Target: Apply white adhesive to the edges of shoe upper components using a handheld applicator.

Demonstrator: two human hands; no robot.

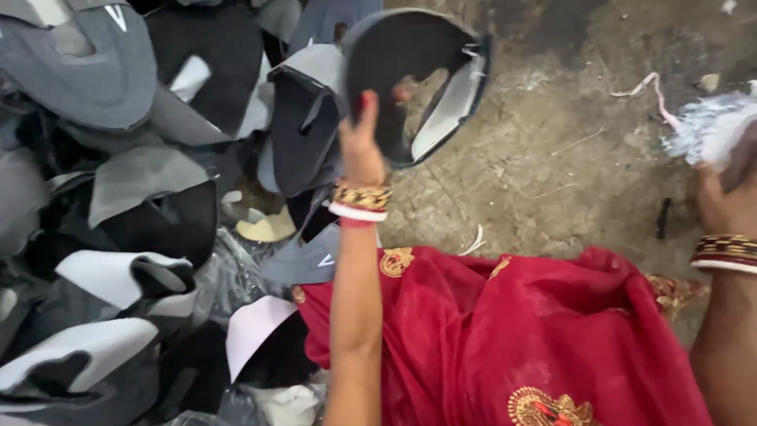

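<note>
My left hand [364, 136] reaches forward and grips a curved dark shoe-upper piece [402, 55] with a pale lining, held up over the floor beside the pile. My right hand [724, 197] is at the right edge, closed around a bunch of white shredded scraps [710, 126]. Both wrists wear red, gold and white bangles. A red cloth with gold embroidery [512, 331] covers my lap below the arms.
A big heap of grey, black and white shoe-upper pieces [118, 197] fills the left half. Bare, dusty concrete floor [552, 158] lies ahead, with a pink thread scrap [650, 87] and a small dark object [665, 217] on it.
</note>
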